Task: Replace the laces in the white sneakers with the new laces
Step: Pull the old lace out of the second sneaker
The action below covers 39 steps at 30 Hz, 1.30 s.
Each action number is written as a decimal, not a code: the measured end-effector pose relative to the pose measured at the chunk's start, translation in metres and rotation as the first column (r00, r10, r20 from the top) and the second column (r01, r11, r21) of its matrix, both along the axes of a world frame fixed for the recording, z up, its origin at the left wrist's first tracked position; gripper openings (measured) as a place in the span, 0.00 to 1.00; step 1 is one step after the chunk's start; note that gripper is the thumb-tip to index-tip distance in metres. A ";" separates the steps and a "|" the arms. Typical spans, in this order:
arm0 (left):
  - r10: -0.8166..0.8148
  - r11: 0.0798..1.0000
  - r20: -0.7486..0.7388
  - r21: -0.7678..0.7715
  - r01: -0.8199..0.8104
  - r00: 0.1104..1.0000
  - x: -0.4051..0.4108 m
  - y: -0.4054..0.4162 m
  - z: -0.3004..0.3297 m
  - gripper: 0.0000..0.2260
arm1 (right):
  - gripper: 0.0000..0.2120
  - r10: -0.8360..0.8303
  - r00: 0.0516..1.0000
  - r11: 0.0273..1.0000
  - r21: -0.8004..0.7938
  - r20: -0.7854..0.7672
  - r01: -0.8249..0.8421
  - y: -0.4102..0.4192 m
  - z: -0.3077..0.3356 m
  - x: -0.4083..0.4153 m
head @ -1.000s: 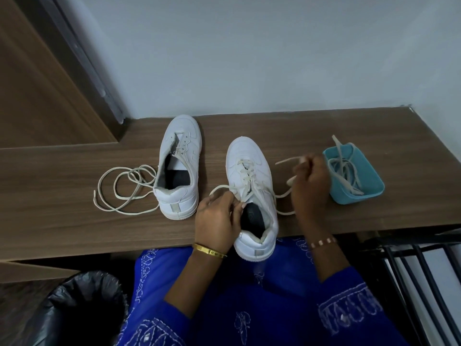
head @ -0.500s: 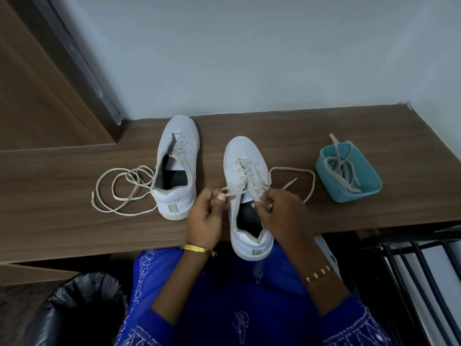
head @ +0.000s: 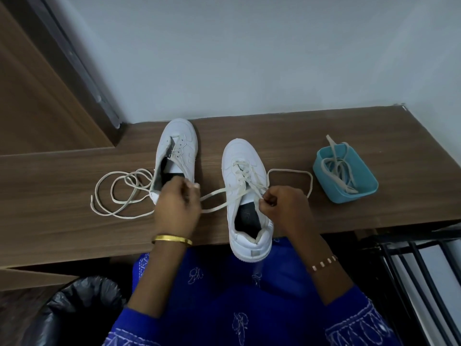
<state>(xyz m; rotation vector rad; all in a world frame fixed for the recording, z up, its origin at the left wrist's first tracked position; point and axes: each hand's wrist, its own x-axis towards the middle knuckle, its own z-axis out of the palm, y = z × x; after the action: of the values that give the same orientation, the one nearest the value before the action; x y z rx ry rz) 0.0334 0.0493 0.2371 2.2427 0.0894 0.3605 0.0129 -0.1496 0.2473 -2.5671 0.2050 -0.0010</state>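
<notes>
Your left hand (head: pixel 175 206) now sits out to the left, over the heel of the left sneaker (head: pixel 175 156), with its fingers curled round one end of the flat lace (head: pixel 245 181); half a second ago it pinched that end close beside the right sneaker (head: pixel 245 196). The pull has drawn a doubled run of lace taut across the gap between the two shoes. Your right hand (head: pixel 282 208) has stayed at the collar of the right sneaker, fingertips pinched on the lace at the uppermost crossing, and it anchors the shoe side while the left hand takes up slack. The other end of the same lace lies in a loose loop on the desk (head: pixel 324 126), between the right sneaker and the blue tub (head: pixel 345 173). Read this as a tightening stroke: the right sneaker appears laced through most of its eyelets, with the top of the run being snugged. Its heel overhangs the near edge of the desk, so keep the right hand bearing on it while you pull sideways. The left sneaker stands further back with its tongue open and only a short stretch of lace showing at its eyelets; a round cord lace (head: pixel 119 193) trails from it in coils to the left. One more flat lace (head: pixel 338 171) rests in the blue tub, probably for that shoe.
</notes>
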 end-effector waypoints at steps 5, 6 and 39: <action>-0.216 0.916 0.134 0.370 0.154 0.967 -0.017 -0.042 -0.001 0.16 | 0.08 0.027 1.000 1.000 0.000 -0.009 -0.027 0.001 0.004 0.001; -0.268 0.883 0.128 0.428 0.191 0.955 -0.017 -0.048 -0.003 0.14 | 0.08 0.030 0.999 1.000 0.000 -0.012 -0.030 0.000 0.005 0.002; -0.263 0.936 -0.043 0.232 0.265 0.964 -0.016 -0.063 -0.013 0.14 | 0.09 0.059 0.998 0.996 -0.073 0.033 -0.057 0.008 -0.004 0.001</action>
<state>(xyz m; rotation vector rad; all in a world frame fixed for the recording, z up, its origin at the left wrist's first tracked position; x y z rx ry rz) 0.0177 -0.0139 0.2243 2.4524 -0.2611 0.2204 0.0138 -0.1415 0.2438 -2.6414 0.1187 -0.0322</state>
